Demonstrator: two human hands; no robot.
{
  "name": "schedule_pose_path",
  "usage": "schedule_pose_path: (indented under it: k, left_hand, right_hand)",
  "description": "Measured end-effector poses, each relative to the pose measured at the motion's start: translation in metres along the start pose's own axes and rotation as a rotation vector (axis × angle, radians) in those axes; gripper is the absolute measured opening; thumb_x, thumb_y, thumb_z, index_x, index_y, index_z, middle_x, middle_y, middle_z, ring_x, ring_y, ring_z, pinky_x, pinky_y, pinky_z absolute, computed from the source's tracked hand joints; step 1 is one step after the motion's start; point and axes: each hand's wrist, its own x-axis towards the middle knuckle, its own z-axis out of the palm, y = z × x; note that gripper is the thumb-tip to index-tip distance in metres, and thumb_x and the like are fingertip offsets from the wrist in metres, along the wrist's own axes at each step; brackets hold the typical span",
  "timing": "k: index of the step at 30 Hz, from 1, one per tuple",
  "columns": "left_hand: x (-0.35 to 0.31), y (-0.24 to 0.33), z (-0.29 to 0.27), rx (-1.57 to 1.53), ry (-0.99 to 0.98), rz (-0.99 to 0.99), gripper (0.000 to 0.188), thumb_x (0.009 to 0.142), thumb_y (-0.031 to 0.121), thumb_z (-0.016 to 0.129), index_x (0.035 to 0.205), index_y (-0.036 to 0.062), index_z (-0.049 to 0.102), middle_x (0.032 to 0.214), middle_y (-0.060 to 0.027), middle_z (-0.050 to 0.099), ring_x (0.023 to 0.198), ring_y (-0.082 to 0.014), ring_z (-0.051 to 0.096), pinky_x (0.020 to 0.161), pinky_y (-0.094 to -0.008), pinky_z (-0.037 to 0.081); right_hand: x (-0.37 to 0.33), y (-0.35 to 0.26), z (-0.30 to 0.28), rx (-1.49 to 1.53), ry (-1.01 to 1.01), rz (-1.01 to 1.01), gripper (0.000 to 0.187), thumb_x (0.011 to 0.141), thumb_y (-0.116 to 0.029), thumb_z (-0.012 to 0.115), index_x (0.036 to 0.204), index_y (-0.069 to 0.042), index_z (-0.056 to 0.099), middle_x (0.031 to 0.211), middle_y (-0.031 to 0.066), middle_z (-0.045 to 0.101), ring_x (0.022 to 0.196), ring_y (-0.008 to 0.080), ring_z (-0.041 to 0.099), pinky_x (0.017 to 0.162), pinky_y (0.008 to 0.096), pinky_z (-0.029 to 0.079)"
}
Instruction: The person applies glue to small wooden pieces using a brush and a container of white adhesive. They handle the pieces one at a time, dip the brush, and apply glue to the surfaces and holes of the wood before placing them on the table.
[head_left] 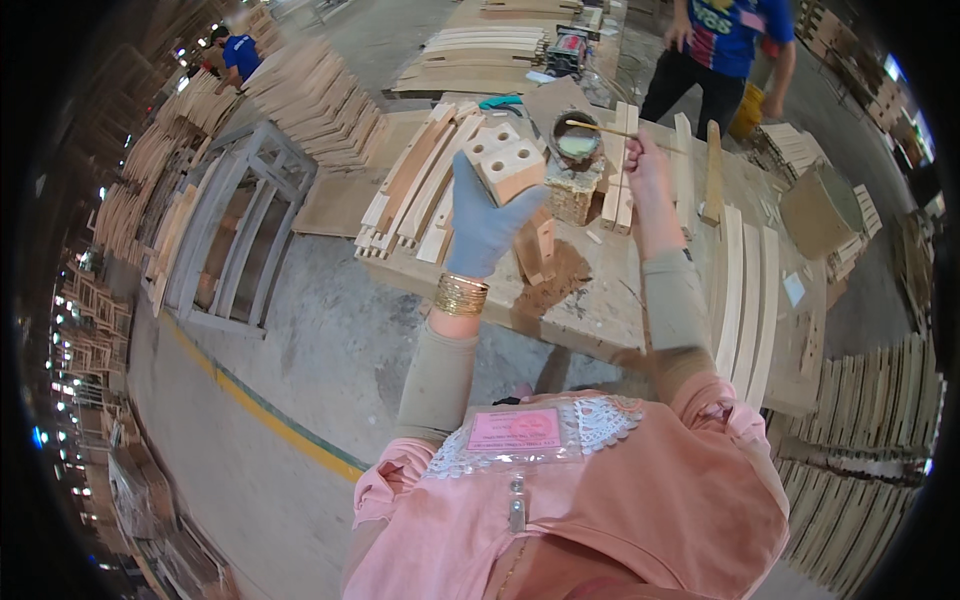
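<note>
The drilled wooden block hides fingers of the gloved left hand; the top edge crops the far-right co-worker.

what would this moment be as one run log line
left hand: gloved, holds drilled wood | right hand: holds thin stick | stick tip: over pot, pale contents inside

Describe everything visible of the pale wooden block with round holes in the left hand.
The pale wooden block with round holes looks bare and unpainted: several dark holes in its upper face, a plain, browner near side. Whether it is one piece or several held together, I cannot tell. The grey-gloved left hand grips it, tilted, above the light-brown worktable.
</note>
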Motion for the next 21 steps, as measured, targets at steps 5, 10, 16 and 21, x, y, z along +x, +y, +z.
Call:
schedule_pose_path:
  k: [5, 10, 16, 21]
  left_hand:
    - [-0.010, -0.003, -0.006, -0.011, 0.044, -0.024, 0.062, 0.066, 0.011, 0.077, 0.113, 0.0004, 0.038, 0.106, -0.0107, 0.054, 0.094, -0.0154, 0.056, 0.076, -0.0274, 0.049]
    - [-0.009, 0.001, 0.005, 0.092, 0.000, -0.027, 0.067, 0.063, 0.014, 0.078, 0.114, 0.0007, 0.038, 0.106, -0.0109, 0.053, 0.095, -0.0164, 0.056, 0.078, -0.0288, 0.049]
    - [-0.010, 0.000, 0.016, 0.088, 0.011, -0.032, 0.066, 0.061, 0.020, 0.079, 0.111, 0.0018, 0.040, 0.105, -0.0121, 0.050, 0.094, -0.0193, 0.055, 0.078, -0.0306, 0.048]
    - [-0.010, -0.004, 0.017, 0.232, 0.008, -0.029, 0.069, 0.061, 0.026, 0.079, 0.111, 0.0026, 0.039, 0.104, -0.0133, 0.046, 0.094, -0.0230, 0.053, 0.078, -0.0331, 0.047]
  right_hand:
    - [-0.067, -0.064, 0.073, -0.175, -0.380, -0.341, 0.011, 0.084, -0.015, 0.060, 0.081, -0.004, 0.057, 0.066, 0.0046, 0.059, 0.049, 0.0053, 0.047, 0.043, 0.0173, 0.035]
    - [-0.147, -0.123, 0.133, -0.402, -0.702, -0.612, 0.014, 0.085, -0.018, 0.060, 0.086, -0.004, 0.060, 0.065, 0.0043, 0.061, 0.048, 0.0034, 0.046, 0.043, 0.0162, 0.034]
    - [-0.187, -0.125, 0.164, -0.847, -0.826, -0.857, 0.019, 0.084, -0.023, 0.062, 0.085, -0.004, 0.063, 0.061, 0.0008, 0.059, 0.046, 0.0001, 0.043, 0.041, 0.0149, 0.029]
    - [-0.200, -0.128, 0.169, -0.996, -0.940, -0.911, 0.019, 0.084, -0.021, 0.062, 0.090, -0.003, 0.064, 0.063, 0.0012, 0.060, 0.051, 0.0013, 0.050, 0.043, 0.0149, 0.033]
